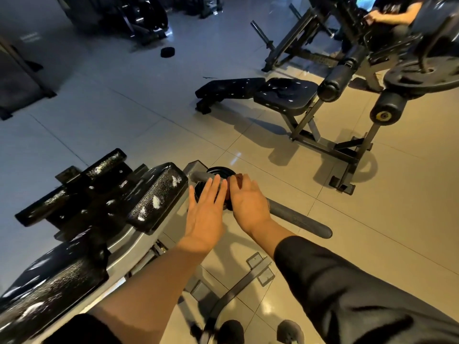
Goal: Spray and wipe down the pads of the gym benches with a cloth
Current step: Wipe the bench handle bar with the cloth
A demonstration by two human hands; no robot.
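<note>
A: Head view: what do the hands touch?
B: Left hand (207, 214) lies flat, fingers (215, 187) straight together, on a round black weight plate (219, 173). Right hand (248, 204) curls its fingers over the plate's edge.
A: And the pads?
B: Near pad (159, 197), glossy pebbled black, foam-flecked, just left of them; another speckled bench (258, 91) stands well apart.

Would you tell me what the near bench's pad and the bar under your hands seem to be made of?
The pad looks like black textured vinyl or leatherette: pebbled, glossy, with white foam flecks on top. The bar looks like grey-painted metal, matte and smooth, though that is only its look.
</note>
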